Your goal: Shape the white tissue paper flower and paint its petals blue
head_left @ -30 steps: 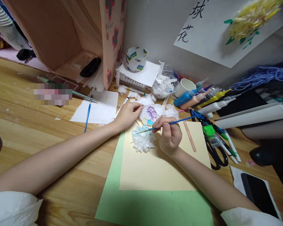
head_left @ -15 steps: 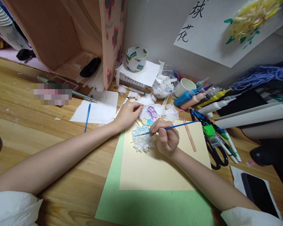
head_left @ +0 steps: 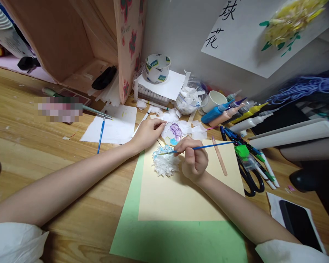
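Observation:
My right hand (head_left: 194,157) is closed around a thin blue paintbrush (head_left: 212,145). The brush tip rests at the upper left of a white ruffled paper flower (head_left: 166,167), whose top petals are tinted light blue. The flower lies on a cream sheet (head_left: 186,201). My left hand (head_left: 149,134) pinches the left edge of a small paint palette (head_left: 167,133) just above the flower. The palette carries purple, blue and pale yellow paint. Its edge under my left fingertips is partly hidden.
Below the cream sheet lies green paper (head_left: 164,239). A wooden stick (head_left: 219,157), black-handled scissors (head_left: 253,182), pens and paint bottles (head_left: 214,113) sit to the right. A paper cup (head_left: 216,100) and tape roll (head_left: 158,69) stand behind. Left, another brush (head_left: 101,137) rests on white paper.
The brush has tilted slightly flatter, its tip a little higher on the flower's blue-tinted part. My left hand keeps its place at the palette.

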{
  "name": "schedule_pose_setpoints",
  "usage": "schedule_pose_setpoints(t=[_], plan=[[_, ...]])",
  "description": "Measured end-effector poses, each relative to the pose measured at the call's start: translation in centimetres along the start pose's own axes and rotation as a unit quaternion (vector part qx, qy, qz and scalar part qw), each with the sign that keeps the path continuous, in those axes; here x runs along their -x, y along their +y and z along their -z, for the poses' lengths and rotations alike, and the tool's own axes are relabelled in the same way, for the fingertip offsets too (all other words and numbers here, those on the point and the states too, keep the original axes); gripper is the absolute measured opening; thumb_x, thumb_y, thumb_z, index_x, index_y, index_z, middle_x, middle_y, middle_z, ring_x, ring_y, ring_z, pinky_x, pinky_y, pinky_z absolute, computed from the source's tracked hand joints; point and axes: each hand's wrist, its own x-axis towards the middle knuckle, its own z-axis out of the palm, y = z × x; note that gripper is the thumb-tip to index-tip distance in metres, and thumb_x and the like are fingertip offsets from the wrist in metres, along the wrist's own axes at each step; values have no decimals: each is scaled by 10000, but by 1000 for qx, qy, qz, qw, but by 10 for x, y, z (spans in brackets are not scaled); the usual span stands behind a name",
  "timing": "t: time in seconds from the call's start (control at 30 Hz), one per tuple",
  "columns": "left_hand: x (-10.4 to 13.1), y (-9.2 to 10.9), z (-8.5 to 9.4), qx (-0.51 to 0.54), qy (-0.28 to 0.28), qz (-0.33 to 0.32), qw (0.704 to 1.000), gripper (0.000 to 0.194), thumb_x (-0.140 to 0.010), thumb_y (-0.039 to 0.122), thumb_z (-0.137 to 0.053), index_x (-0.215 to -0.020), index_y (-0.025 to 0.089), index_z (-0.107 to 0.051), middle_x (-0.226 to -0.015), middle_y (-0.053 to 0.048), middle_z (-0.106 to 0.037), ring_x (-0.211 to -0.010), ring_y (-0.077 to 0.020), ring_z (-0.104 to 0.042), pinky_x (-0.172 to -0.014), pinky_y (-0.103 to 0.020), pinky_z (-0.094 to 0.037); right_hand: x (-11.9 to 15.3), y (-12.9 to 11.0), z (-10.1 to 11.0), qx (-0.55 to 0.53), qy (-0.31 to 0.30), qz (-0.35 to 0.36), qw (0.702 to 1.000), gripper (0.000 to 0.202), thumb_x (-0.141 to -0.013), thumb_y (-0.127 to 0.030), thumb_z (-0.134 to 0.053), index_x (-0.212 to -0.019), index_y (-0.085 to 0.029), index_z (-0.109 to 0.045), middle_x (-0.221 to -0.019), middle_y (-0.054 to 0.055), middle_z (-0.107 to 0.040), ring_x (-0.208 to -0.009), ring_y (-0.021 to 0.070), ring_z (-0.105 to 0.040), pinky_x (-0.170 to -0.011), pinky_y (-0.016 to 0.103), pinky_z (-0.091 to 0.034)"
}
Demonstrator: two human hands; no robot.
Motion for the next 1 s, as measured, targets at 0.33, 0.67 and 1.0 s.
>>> schedule_pose_setpoints(t=[0.33,0.67,1.0], plan=[[0,0,1,-5,0,7,1000,290,-875,257,-505,-1029,174,-735,-965,-30,-750,-858,-171,-667,-832,-256,-489,1,0,0,-16,6,-21,1000,164,-927,-151,-411,-859,-200,-552,-686,0,-539,-578,126,-532,-551,296,-426],[0,1,0,-1,1,2,1000,284,-874,246,-507,-1025,168,-734,-988,-37,-748,-870,-170,-668,-818,-252,-489,-1,1,-1,-38,56,-24,997,194,-937,-191,-410,-810,-197,-557,-624,-17,-500,-522,117,-507,-504,288,-393],[0,0,0,3,-2,2,1000,287,-874,252,-507,-1034,173,-732,-988,-33,-749,-864,-169,-670,-825,-256,-494,-5,-1,-1,-11,89,-14,996,212,-943,-245,-412,-773,-206,-533,-584,-32,-470,-474,108,-485,-465,277,-384]])
